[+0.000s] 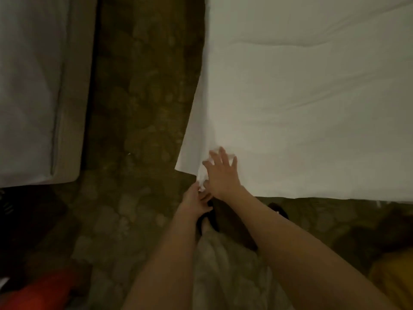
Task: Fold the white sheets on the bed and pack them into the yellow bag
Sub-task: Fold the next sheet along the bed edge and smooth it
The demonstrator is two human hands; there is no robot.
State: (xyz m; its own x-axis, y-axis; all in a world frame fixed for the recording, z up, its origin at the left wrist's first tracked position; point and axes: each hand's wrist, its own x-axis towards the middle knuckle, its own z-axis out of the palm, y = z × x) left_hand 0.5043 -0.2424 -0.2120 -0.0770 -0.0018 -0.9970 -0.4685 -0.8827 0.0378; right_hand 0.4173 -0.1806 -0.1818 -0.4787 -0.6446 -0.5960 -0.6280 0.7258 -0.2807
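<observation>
A white sheet [301, 108] lies spread over the bed on the right, and its near left corner hangs over the bed's edge. My right hand [221, 173] rests flat on that corner with the fingers spread. Just below it, my left hand [195, 201] pinches the hanging corner of the sheet. A yellow thing [395, 280], perhaps the bag, shows at the bottom right edge, mostly cut off.
A second bed with white bedding [33, 86] stands on the left. Dark patterned carpet [138, 108] runs between the two beds. A red object [42, 291] lies at the bottom left. My feet in dark shoes stand by the bed's near edge.
</observation>
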